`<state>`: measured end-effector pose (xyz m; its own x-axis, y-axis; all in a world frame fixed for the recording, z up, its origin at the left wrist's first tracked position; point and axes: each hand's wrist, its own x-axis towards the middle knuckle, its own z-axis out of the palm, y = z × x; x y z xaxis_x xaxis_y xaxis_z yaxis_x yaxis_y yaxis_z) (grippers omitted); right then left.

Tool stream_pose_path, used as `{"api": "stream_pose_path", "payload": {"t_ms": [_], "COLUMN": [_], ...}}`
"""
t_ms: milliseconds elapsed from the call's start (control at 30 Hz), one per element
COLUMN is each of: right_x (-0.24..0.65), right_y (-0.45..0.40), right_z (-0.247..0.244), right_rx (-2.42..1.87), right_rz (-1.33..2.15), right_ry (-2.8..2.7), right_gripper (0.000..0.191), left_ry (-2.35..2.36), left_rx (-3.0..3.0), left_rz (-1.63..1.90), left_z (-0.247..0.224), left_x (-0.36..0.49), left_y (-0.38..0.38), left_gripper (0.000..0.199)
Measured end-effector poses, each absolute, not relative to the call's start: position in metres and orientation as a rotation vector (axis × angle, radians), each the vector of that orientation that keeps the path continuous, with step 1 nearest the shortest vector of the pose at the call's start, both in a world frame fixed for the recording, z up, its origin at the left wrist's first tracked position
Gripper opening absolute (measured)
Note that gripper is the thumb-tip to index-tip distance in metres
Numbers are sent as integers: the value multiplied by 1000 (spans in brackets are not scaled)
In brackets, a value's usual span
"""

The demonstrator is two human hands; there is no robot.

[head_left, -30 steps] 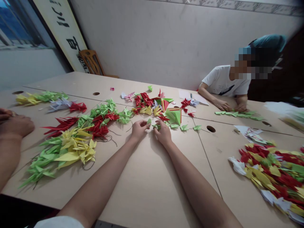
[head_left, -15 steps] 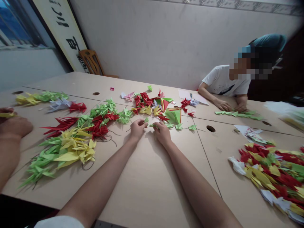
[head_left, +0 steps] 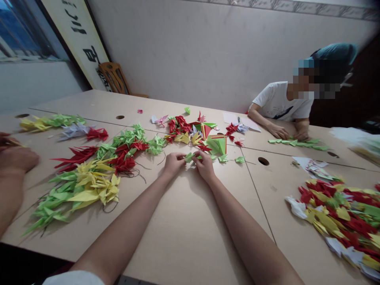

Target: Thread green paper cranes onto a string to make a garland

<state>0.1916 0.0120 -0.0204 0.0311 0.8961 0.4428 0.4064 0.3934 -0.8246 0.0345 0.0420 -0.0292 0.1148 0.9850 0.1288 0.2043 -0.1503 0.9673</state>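
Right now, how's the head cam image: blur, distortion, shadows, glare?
Head view: wide-angle distortion bows the wall border and far table edge; the top-right corner darkens and smears. Left hand, right hand and green folded paper look fairly sharp; soft shadows fall on the tabletop; no strong glare.

Both bare arms reach forward over the tabletop [head_left: 184, 221] and converge in a narrow V. The left forearm [head_left: 124, 225] slants up and inward from the lower left, and the right forearm [head_left: 246, 233] slants up and inward from the lower right. Both wrists bend slightly. The left hand [head_left: 174, 164] and right hand [head_left: 204, 167] sit close together near the middle of the tabletop, backs upward. The fingertips [head_left: 198, 153] of both hands curl inward and almost meet, pinching between them.
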Motion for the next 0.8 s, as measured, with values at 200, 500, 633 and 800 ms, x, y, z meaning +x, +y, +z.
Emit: {"api": "stream_pose_path", "payload": {"t_ms": [200,500,633,800], "right_x": [191,189,189,189], "right_y": [11,9,7,6], "right_z": [-22,-20,-19,-17], "right_rx": [-1191,-1201,-1234,-1235], "right_rz": [558,580,625,685], "right_ry": [-1654,-1609,-1569,-1491], "right_gripper": [11,10,14,17], "left_ry": [1118,986,1007,1063], "left_rx": [1472,1331,1306,1343], "left_rz": [1113,1097,1113,1113], "left_z": [-26,-21,-25,-31], "left_x": [31,30,31,30], "left_y": [44,43,44,46], "left_gripper": [35,51,52,49]}}
